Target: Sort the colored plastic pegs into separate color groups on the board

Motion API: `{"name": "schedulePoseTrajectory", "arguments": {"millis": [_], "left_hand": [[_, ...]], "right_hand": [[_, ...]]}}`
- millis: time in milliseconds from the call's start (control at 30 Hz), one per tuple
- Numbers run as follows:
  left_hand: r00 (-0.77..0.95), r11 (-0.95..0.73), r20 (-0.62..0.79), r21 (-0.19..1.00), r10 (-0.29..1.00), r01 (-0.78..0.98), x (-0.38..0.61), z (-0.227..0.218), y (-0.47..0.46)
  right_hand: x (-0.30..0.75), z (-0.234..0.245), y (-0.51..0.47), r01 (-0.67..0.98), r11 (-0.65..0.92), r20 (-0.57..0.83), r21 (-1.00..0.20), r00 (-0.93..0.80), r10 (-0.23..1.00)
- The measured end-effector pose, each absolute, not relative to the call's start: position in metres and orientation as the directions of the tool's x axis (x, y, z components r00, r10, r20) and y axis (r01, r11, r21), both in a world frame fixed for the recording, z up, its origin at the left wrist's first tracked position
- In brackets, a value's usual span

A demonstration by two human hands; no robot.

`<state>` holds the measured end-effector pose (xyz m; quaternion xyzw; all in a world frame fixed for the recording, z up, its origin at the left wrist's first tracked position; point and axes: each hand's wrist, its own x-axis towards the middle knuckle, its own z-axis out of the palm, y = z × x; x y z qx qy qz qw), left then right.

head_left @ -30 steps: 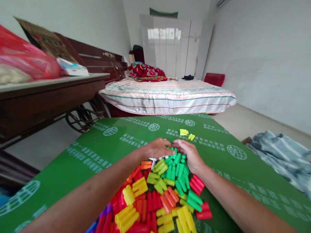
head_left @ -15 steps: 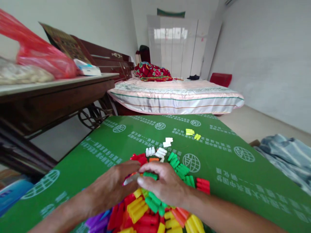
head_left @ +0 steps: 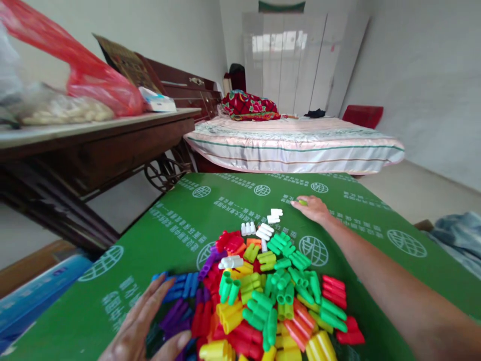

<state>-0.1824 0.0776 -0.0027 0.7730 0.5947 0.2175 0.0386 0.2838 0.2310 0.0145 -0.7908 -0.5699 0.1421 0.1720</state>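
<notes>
A heap of plastic toy building pieces, each shaped like short joined tubes, lies at the near middle in several colours. My left hand rests at the heap's left side, fingers spread, beside blue pieces and purple pieces. My right hand is stretched out to the far side of the board. Its fingers are closed over yellow pieces, which they mostly cover. White pieces lie between that hand and the heap. Green pieces and red pieces show on the right of the heap.
The pieces lie on a green printed board. A bed stands beyond its far edge. On the left is a sewing-machine table with a red plastic bag. A blue box sits low at the left.
My hands have parted from over the heap. The right one has moved far forward onto the yellow pieces; the left has drawn back to the heap's left side and opened. The view has shifted.
</notes>
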Motion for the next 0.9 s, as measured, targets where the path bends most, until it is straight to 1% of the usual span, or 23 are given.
{"name": "schedulePoseTrajectory", "arguments": {"millis": [100, 200, 367, 500, 600, 700, 800, 900], "left_hand": [[0.27, -0.36, 0.305, 0.293, 0.913, 0.886, -0.163, -0.001, 0.079], [0.31, -0.384, 0.269, 0.295, 0.912, 0.875, -0.144, 0.004, 0.084], [0.337, -0.391, 0.205, 0.362, 0.919, 0.846, -0.114, 0.016, 0.087], [0.339, -0.389, 0.191, 0.451, 0.921, 0.803, -0.098, 0.023, 0.091], [0.32, -0.376, 0.199, 0.53, 0.926, 0.76, -0.091, 0.025, 0.094], [0.294, -0.349, 0.195, 0.636, 0.935, 0.688, -0.086, 0.028, 0.098], [0.261, -0.27, 0.134, 0.747, 0.956, 0.608, -0.082, 0.035, 0.104], [0.273, -0.206, 0.062, 0.816, 0.96, 0.54, -0.08, 0.046, 0.113]], "right_hand": [[0.254, 0.011, 0.214, 0.88, -0.173, 0.023, -0.443, 0.204, 0.979], [0.222, 0.012, 0.192, 0.876, -0.047, 0.059, -0.481, 0.085, 0.995], [0.181, 0.024, 0.159, 0.753, 0.048, 0.048, -0.657, -0.022, 0.999], [0.159, 0.037, 0.141, 0.61, 0.046, 0.029, -0.791, -0.038, 0.999], [0.146, 0.047, 0.13, 0.552, 0.062, 0.045, -0.832, -0.043, 0.998], [0.131, 0.057, 0.12, 0.521, 0.107, 0.082, -0.847, -0.071, 0.994], [0.111, 0.061, 0.109, 0.5, 0.141, 0.096, -0.855, -0.116, 0.989], [0.092, 0.061, 0.096, 0.549, 0.24, 0.177, -0.801, -0.167, 0.97]]}}
